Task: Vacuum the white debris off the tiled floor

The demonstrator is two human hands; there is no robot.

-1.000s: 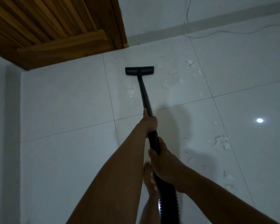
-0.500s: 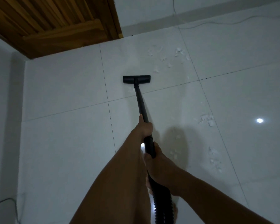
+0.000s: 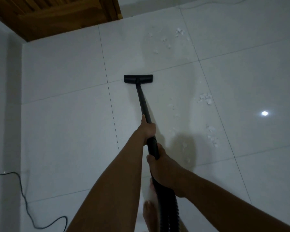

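Note:
A black vacuum wand [image 3: 143, 104] runs from my hands to its flat floor head [image 3: 138, 79], which sits on the white tiled floor [image 3: 65, 124] by a tile joint. My left hand [image 3: 148, 127] grips the wand higher up. My right hand [image 3: 164, 166] grips it lower, where the ribbed hose [image 3: 167, 206] begins. White debris lies to the right of the wand: a clump [image 3: 206, 98] near a joint, a strip of bits [image 3: 212, 136] closer to me, and scattered flecks [image 3: 179, 32] farther off.
A wooden door [image 3: 57, 14] stands at the far left, with the white wall base to its right. A dark power cord [image 3: 28, 210] loops over the floor at lower left. My bare foot [image 3: 150, 215] shows beneath the hose. A light reflection [image 3: 264, 113] glints on a tile.
The floor head has been drawn back toward me, away from the door and the far debris. The view has shifted back too, and the cord at lower left has come into sight.

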